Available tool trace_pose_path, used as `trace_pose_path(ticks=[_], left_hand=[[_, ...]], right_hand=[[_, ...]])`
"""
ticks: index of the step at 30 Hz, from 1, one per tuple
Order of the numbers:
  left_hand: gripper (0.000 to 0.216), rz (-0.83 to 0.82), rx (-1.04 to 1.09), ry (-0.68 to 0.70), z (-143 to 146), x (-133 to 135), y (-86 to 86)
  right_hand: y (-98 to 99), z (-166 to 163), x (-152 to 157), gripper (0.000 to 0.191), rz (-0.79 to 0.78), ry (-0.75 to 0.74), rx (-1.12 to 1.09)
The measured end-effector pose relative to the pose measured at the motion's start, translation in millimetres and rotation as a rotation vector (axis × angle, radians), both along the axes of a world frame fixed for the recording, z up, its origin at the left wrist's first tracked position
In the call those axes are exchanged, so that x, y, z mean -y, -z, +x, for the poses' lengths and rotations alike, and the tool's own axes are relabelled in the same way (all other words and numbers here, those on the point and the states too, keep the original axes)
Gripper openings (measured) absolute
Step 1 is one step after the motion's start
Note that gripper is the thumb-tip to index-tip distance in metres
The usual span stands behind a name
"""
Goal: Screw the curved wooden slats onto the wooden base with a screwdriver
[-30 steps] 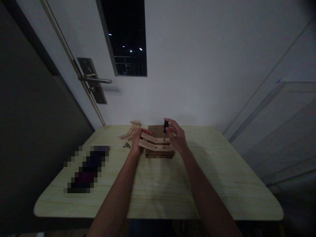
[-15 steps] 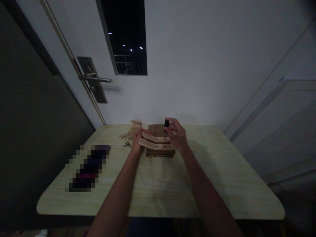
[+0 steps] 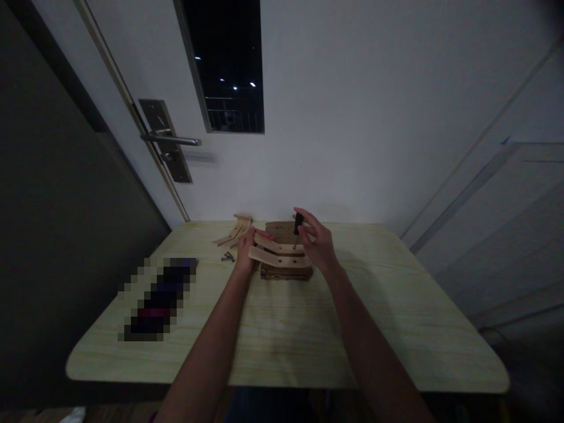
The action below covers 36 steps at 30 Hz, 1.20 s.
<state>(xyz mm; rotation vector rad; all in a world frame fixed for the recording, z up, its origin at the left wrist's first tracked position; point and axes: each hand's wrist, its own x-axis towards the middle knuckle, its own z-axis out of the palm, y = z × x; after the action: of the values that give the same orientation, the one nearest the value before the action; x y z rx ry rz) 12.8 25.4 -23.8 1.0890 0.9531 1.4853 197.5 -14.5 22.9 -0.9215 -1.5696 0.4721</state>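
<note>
A small wooden assembly stands near the far edge of the table: two pale curved slats [image 3: 277, 257] lie across a darker wooden base [image 3: 285, 271]. My left hand [image 3: 245, 254] grips the left ends of the slats, fingers closed round them. My right hand [image 3: 318, 242] pinches a black-handled screwdriver [image 3: 298, 223], held upright with its tip down on the right end of the slats.
Spare curved slats [image 3: 233, 232] lie at the back left, with a few dark screws [image 3: 227, 257] beside them. A blurred dark object [image 3: 159, 298] rests at the table's left. The table [image 3: 282, 335] stands against a white wall and a door with a metal handle [image 3: 171, 140].
My hands and the assembly stay in place. The right hand's fingers have shifted a little on the screwdriver handle. The view has drifted slightly.
</note>
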Motion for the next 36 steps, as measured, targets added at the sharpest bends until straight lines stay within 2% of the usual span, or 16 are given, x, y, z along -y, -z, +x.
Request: trace_pose_path(ticks=[13, 22, 29, 36], left_hand=[[0.044, 0.009, -0.023, -0.009, 0.3, -1.0, 2.2], [0.041, -0.019, 0.012, 0.005, 0.0, -4.7, 4.5], [0.043, 0.022, -0.010, -0.006, 0.0, -1.1, 1.3], [0.041, 0.032, -0.016, -0.015, 0.4, 1.6, -1.6]], right_hand=[[-2.9, -0.4, -0.5, 0.035, -0.015, 0.126, -0.011], [-5.3, -2.6, 4.2, 0.036, -0.046, -0.016, -0.091], [-5.0, -0.5, 1.5, 0.033, -0.030, 0.072, -0.026], [-6.1, -0.2, 4.3, 0.034, -0.037, 0.096, -0.028]])
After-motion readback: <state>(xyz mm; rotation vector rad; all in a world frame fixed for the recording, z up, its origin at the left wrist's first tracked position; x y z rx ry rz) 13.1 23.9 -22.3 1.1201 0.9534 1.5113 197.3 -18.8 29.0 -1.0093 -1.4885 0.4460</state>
